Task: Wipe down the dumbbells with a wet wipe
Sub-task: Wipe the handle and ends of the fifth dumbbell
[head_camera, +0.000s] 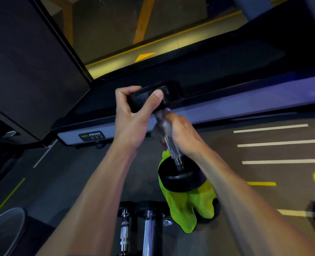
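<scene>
I hold a black dumbbell [179, 177] up in the air, tilted, with its chrome handle running from upper left to lower right. My left hand [132, 117] grips its far black head, thumb across the face. My right hand [179, 133] is curled round the handle with a pale wet wipe [162, 126] pressed against the metal. A green cloth [188, 204] hangs beneath the near head. Two more dumbbells [149, 228] lie on the floor below, chrome handles toward me.
A treadmill [227, 100] with a grey side rail runs across just beyond my hands. The dark floor has white stripes [278, 145] and yellow markings at the right. A clear round rim [5, 224] shows at the lower left. A dark wall panel stands at the left.
</scene>
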Demonstrator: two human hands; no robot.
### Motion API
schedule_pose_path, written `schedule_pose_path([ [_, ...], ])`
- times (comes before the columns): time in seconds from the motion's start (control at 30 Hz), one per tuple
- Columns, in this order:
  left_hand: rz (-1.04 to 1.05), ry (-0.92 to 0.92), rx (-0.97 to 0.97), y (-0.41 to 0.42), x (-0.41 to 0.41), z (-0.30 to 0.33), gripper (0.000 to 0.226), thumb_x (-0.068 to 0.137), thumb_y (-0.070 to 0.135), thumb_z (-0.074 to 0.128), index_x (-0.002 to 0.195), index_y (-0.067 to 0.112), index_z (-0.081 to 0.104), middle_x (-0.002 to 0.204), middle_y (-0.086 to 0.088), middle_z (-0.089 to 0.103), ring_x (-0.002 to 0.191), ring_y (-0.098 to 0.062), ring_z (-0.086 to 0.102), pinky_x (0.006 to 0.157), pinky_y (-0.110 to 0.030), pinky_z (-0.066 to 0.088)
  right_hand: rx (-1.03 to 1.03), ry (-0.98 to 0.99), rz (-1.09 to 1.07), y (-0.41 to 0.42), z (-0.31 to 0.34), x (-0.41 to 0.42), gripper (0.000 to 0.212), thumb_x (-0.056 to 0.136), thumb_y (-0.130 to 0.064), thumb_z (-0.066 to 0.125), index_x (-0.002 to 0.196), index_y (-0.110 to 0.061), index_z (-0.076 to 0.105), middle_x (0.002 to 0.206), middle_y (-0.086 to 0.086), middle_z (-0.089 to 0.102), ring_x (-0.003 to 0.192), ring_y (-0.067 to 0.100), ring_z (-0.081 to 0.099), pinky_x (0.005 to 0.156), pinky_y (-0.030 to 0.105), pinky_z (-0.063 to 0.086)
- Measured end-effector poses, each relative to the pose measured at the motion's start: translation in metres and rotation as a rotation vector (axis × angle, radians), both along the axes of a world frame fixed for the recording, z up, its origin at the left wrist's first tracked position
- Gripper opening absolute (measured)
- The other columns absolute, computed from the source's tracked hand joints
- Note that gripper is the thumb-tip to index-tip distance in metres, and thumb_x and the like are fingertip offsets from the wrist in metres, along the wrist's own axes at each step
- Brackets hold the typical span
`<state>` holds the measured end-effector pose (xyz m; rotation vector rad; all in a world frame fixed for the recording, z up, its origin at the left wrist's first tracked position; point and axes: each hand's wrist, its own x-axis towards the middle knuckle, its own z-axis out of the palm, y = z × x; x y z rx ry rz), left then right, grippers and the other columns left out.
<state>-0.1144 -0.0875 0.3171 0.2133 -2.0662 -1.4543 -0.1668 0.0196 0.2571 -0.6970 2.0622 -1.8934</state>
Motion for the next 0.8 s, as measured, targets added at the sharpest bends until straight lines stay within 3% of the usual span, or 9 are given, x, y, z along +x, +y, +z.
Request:
schedule_pose_path([
  [0.07, 0.01, 0.008, 0.006, -0.002, 0.001, 0.0, 0.047, 0.085, 0.038, 0.083, 0.117, 0.023, 0.052, 0.102, 0.012, 0.06, 0.083, 0.014, 0.059, 0.078, -0.01, 0.048, -0.012, -0.102, 0.115, 0.006, -0.003, -0.003, 0.068, 0.107, -0.053, 0.024, 0.077, -0.005, 0.061, 0.065, 0.008, 0.071, 0.06, 0.02, 0.068, 0.06, 0.033, 0.056],
  [0.17, 0.009, 0.016, 0.016, -0.002, 0.005, -0.001, 0.048, 0.08, 0.042, 0.077, 0.115, 0.024, 0.051, 0.102, 0.012, 0.059, 0.082, 0.015, 0.059, 0.078, -0.008, 0.048, 0.123, -0.011, 0.126, 0.015, -0.01, -0.002, 0.058, 0.109, -0.043, 0.016, 0.091, -0.021, 0.067, 0.077, -0.002, 0.078, 0.079, 0.011, 0.071, 0.082, 0.025, 0.053],
  [0.3, 0.022, 0.015, -0.005, 0.001, 0.002, -0.002, 0.045, 0.091, 0.031, 0.081, 0.12, 0.018, 0.05, 0.1, 0.011, 0.057, 0.077, 0.017, 0.058, 0.074, -0.006, 0.047, 0.061, 0.264, -0.098, 0.009, -0.01, 0.014, 0.032, 0.104, -0.027, 0.04, 0.088, -0.011, 0.062, 0.086, 0.007, 0.066, 0.077, 0.017, 0.055, 0.074, 0.036, 0.044],
  [0.37, 0.027, 0.023, -0.007, 0.005, 0.0, -0.002, 0.042, 0.094, 0.022, 0.078, 0.123, 0.012, 0.049, 0.098, 0.009, 0.056, 0.074, 0.017, 0.059, 0.071, -0.007, 0.047, -0.091, 0.154, -0.163, -0.003, -0.009, 0.017, 0.021, 0.1, -0.029, 0.048, 0.09, -0.015, 0.061, 0.085, -0.001, 0.067, 0.078, 0.012, 0.059, 0.076, 0.036, 0.047],
  [0.43, 0.025, 0.027, -0.015, 0.009, 0.0, -0.002, 0.045, 0.094, 0.019, 0.077, 0.127, 0.008, 0.049, 0.098, 0.008, 0.057, 0.073, 0.016, 0.06, 0.068, -0.007, 0.048, -0.233, -0.044, -0.14, -0.009, -0.003, 0.009, 0.029, 0.098, -0.034, 0.045, 0.084, -0.016, 0.063, 0.08, -0.005, 0.07, 0.081, 0.015, 0.063, 0.077, 0.038, 0.049],
  [0.53, 0.012, 0.022, -0.011, 0.008, 0.003, -0.002, 0.045, 0.092, 0.022, 0.08, 0.124, 0.013, 0.049, 0.103, 0.006, 0.06, 0.08, 0.015, 0.062, 0.072, -0.008, 0.05, -0.427, -0.418, 0.123, -0.005, 0.005, -0.006, 0.056, 0.105, -0.045, 0.027, 0.08, -0.007, 0.06, 0.064, 0.009, 0.061, 0.059, 0.025, 0.055, 0.057, 0.034, 0.045],
  [0.6, -0.001, 0.014, -0.006, 0.005, 0.004, -0.002, 0.048, 0.089, 0.029, 0.083, 0.122, 0.018, 0.05, 0.106, 0.008, 0.06, 0.084, 0.015, 0.061, 0.076, -0.009, 0.05, -0.349, -0.48, 0.189, -0.005, 0.001, -0.006, 0.061, 0.106, -0.043, 0.021, 0.073, -0.006, 0.056, 0.057, 0.013, 0.057, 0.047, 0.027, 0.051, 0.052, 0.033, 0.045],
  [0.73, -0.005, 0.024, -0.004, 0.004, 0.006, -0.002, 0.053, 0.08, 0.041, 0.079, 0.121, 0.023, 0.051, 0.106, 0.011, 0.059, 0.085, 0.015, 0.06, 0.078, -0.009, 0.049, -0.16, -0.308, -0.015, -0.004, -0.004, 0.01, 0.059, 0.103, -0.028, 0.019, 0.06, -0.007, 0.054, 0.049, 0.008, 0.06, 0.048, 0.021, 0.057, 0.062, 0.035, 0.047],
  [0.8, 0.003, 0.032, -0.014, 0.005, 0.006, -0.004, 0.053, 0.081, 0.041, 0.08, 0.122, 0.022, 0.051, 0.105, 0.012, 0.059, 0.084, 0.014, 0.059, 0.078, -0.009, 0.048, -0.003, -0.065, -0.178, -0.006, -0.005, 0.027, 0.047, 0.098, -0.03, 0.026, 0.071, -0.01, 0.059, 0.072, 0.007, 0.072, 0.074, 0.023, 0.065, 0.078, 0.039, 0.049],
])
